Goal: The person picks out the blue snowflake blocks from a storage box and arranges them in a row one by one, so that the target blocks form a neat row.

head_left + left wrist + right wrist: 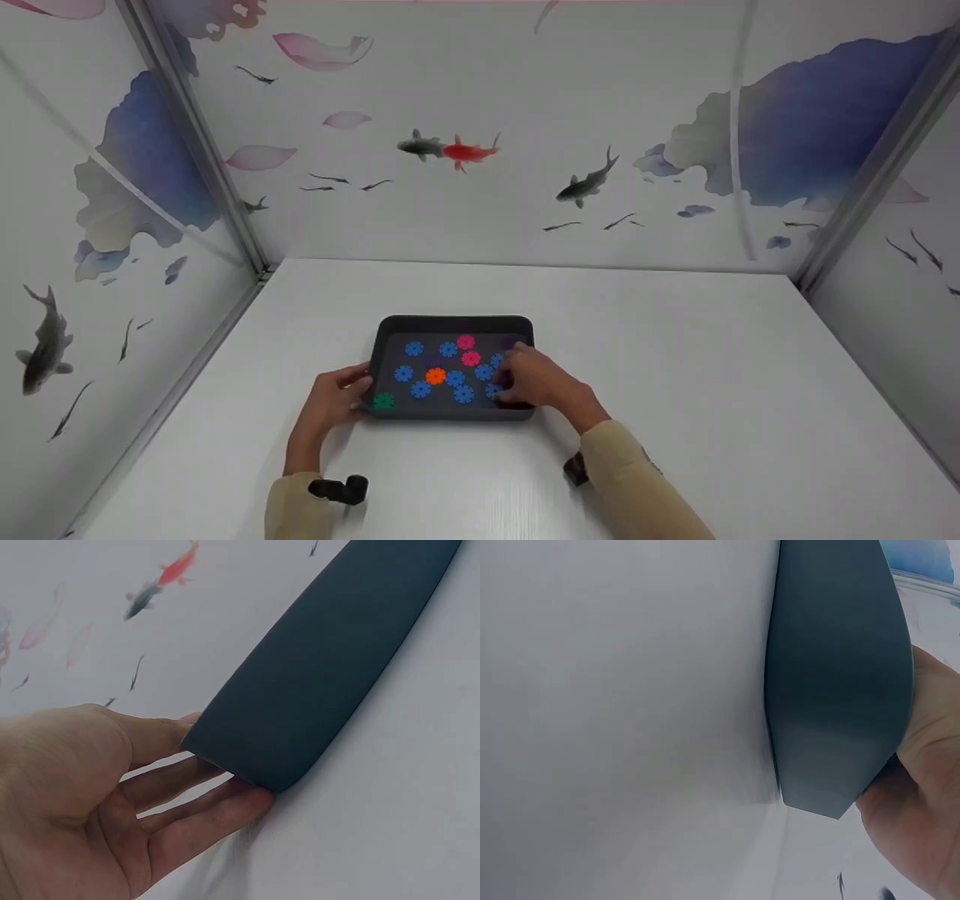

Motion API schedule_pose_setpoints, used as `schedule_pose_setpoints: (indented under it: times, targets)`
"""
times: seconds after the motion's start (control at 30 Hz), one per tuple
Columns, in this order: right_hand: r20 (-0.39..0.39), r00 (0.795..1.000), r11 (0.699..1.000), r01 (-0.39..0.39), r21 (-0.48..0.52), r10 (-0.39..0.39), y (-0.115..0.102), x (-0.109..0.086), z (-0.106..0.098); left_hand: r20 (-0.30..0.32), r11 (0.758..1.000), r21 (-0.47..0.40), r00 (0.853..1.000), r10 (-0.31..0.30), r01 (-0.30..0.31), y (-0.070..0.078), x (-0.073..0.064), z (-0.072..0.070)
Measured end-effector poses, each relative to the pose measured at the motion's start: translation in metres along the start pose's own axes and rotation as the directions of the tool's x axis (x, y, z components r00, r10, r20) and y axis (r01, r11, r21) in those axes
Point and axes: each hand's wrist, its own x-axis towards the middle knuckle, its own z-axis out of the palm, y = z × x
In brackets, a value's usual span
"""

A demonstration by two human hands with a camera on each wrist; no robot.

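A dark rectangular tray (450, 414) stands on the white table with flower-shaped plastic discs lying flat in it. Most are blue, such as the blue disc (464, 394) near the front; there are two pink discs (470, 359), an orange disc (435, 376) and a green disc (384, 400) in the near left corner. My left hand (337, 394) grips the tray's left end, thumb at the rim and fingers along the outer wall (300, 682). Over the right end, my right hand (529, 375) reaches inside among blue discs with bent fingers; the tray wall hides its fingertips in the right wrist view.
White table surface (675, 360) surrounds the tray. Behind it rises a white panel (480, 217) printed with fish and petals, with similar panels and metal posts (202, 142) at both sides. A black wrist device (341, 490) sits at the left sleeve.
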Motion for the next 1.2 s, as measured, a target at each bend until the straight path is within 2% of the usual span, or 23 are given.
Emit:
schedule_pose_setpoints:
  times: [0.33, 0.47, 0.7, 0.93, 1.07, 1.2]
  targets:
    - [-0.054, 0.998, 1.000, -0.012, -0.007, 0.012, 0.000, 0.001, -0.008, 0.010, 1.000, -0.018, 1.000, 0.001, -0.001, -0.002, 0.001, 0.001]
    - [-0.107, 0.993, 0.999, -0.046, -0.007, 0.045, 0.003, 0.000, -0.019, 0.011, 1.000, -0.019, 1.000, 0.009, -0.009, -0.003, 0.002, 0.001]
    - [-0.191, 0.980, 0.998, -0.057, 0.002, 0.057, 0.019, -0.003, -0.045, 0.011, 1.000, -0.002, 1.000, 0.016, -0.016, -0.001, 0.002, 0.000]
    - [-0.244, 0.960, 0.991, -0.132, 0.034, 0.136, 0.044, -0.014, -0.060, -0.016, 1.000, -0.004, 1.000, 0.009, -0.009, 0.001, 0.001, 0.000]
    - [-0.252, 0.945, 0.978, -0.207, 0.027, 0.207, 0.061, -0.020, -0.058, -0.035, 1.000, 0.003, 0.999, 0.014, -0.014, 0.002, 0.003, 0.002]
    - [-0.225, 0.934, 0.961, -0.275, 0.036, 0.276, 0.074, -0.025, -0.053, -0.048, 1.000, 0.001, 0.999, 0.010, -0.010, 0.001, 0.004, 0.002]
